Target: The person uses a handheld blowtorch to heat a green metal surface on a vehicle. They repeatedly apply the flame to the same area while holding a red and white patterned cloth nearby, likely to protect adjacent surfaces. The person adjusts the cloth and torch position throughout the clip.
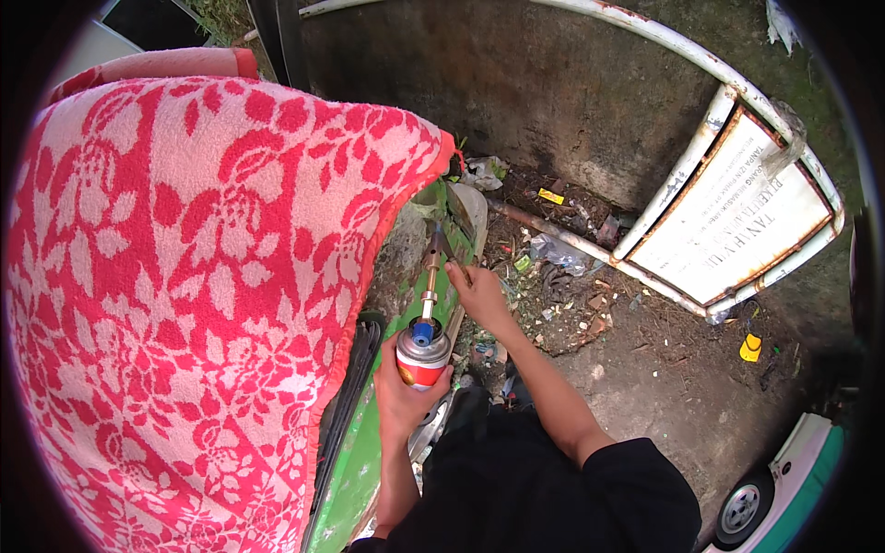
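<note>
My left hand [406, 398] is wrapped round a red and silver gas canister [423, 354]. A blowtorch head [430, 293] with a blue base and a long metal tube is fitted on top of it. The tube points away from me, over a green painted panel [467, 238] with worn patches. My right hand [479, 295] is closed just right of the nozzle, thumb and fingers pinched on a thin dark piece [448, 247]. That piece reaches toward the nozzle's end; its kind is too small to tell. No flame can be made out.
A pink and red floral towel [203, 276] drapes over a large shape at the left. Litter [558, 253] lies on the ground beside a wall [516, 101]. A rusty white-framed sign [737, 212] leans at the right. Part of a white and green vehicle [784, 488] shows at lower right.
</note>
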The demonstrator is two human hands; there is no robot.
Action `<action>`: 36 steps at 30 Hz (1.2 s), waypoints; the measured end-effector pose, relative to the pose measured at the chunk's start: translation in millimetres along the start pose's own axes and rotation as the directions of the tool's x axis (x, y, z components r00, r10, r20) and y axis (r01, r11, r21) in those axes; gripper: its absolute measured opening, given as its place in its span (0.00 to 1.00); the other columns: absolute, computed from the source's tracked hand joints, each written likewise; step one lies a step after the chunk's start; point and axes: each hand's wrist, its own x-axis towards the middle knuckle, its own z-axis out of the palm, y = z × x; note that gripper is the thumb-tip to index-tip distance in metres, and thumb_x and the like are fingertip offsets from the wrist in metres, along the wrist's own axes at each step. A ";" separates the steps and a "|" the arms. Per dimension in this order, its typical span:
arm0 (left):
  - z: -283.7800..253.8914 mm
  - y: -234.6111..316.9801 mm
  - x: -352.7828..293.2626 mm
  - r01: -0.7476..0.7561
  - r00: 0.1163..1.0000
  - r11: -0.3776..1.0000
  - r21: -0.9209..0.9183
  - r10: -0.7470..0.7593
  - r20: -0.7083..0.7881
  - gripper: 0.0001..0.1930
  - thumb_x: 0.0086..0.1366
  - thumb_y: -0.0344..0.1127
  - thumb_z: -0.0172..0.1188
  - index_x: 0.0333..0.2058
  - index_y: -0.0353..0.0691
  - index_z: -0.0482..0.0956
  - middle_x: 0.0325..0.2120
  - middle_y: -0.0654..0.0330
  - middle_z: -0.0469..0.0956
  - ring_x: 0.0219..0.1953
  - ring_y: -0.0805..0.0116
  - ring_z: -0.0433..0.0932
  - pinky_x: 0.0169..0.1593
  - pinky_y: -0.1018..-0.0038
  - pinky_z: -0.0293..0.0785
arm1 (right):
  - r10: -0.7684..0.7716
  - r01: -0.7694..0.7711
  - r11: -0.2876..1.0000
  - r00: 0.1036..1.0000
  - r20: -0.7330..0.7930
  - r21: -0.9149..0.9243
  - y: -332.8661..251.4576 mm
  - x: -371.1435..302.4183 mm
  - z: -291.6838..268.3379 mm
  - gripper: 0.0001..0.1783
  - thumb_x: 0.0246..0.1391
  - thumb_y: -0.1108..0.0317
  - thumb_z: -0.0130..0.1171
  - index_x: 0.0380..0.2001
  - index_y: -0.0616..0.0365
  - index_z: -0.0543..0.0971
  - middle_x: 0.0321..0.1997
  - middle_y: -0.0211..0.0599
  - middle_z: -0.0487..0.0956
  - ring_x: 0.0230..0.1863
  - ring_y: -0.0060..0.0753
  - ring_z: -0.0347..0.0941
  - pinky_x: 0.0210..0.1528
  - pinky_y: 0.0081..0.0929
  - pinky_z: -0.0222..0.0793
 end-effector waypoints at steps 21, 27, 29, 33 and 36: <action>0.8 -3.1 -10.0 0.025 1.000 1.000 -0.005 -0.025 -0.015 0.39 0.47 0.35 0.82 0.55 0.33 0.71 0.39 0.47 0.85 0.41 0.57 0.88 0.47 0.64 0.82 | -0.024 0.028 0.998 0.997 -0.073 0.059 13.0 2.4 15.7 0.31 0.70 0.48 0.57 0.23 0.67 0.78 0.13 0.49 0.68 0.14 0.42 0.63 0.23 0.42 0.59; 0.2 -5.4 -15.6 0.019 1.000 1.000 -0.004 -0.019 -0.009 0.39 0.47 0.35 0.82 0.55 0.33 0.71 0.39 0.47 0.85 0.41 0.57 0.88 0.47 0.64 0.82 | 0.033 -0.029 0.998 0.995 -0.090 0.056 10.2 12.1 16.6 0.31 0.70 0.49 0.58 0.21 0.67 0.76 0.12 0.48 0.68 0.14 0.39 0.63 0.23 0.43 0.59; -2.5 -5.6 -14.8 0.024 1.000 1.000 0.019 -0.024 -0.020 0.39 0.47 0.35 0.82 0.55 0.33 0.71 0.39 0.47 0.85 0.41 0.57 0.88 0.47 0.64 0.82 | 0.037 -0.033 0.998 0.996 -0.080 0.058 9.8 6.4 19.2 0.32 0.70 0.49 0.58 0.20 0.67 0.76 0.12 0.48 0.68 0.14 0.40 0.63 0.23 0.43 0.60; -2.1 -1.9 -17.6 0.027 1.000 1.000 0.001 -0.027 -0.017 0.38 0.48 0.35 0.82 0.55 0.32 0.71 0.38 0.47 0.85 0.41 0.57 0.88 0.47 0.64 0.82 | 0.009 -0.007 0.999 0.999 -0.047 0.051 10.5 13.9 17.2 0.32 0.70 0.49 0.57 0.22 0.69 0.77 0.12 0.48 0.68 0.13 0.41 0.63 0.23 0.43 0.60; -0.2 -5.5 -20.3 0.036 0.999 0.999 0.003 -0.036 -0.019 0.38 0.48 0.35 0.81 0.55 0.32 0.71 0.38 0.47 0.85 0.40 0.57 0.88 0.47 0.64 0.82 | -0.001 0.001 1.000 0.998 -0.056 0.004 19.2 5.2 20.6 0.31 0.70 0.49 0.57 0.23 0.69 0.78 0.12 0.48 0.67 0.13 0.41 0.63 0.23 0.43 0.60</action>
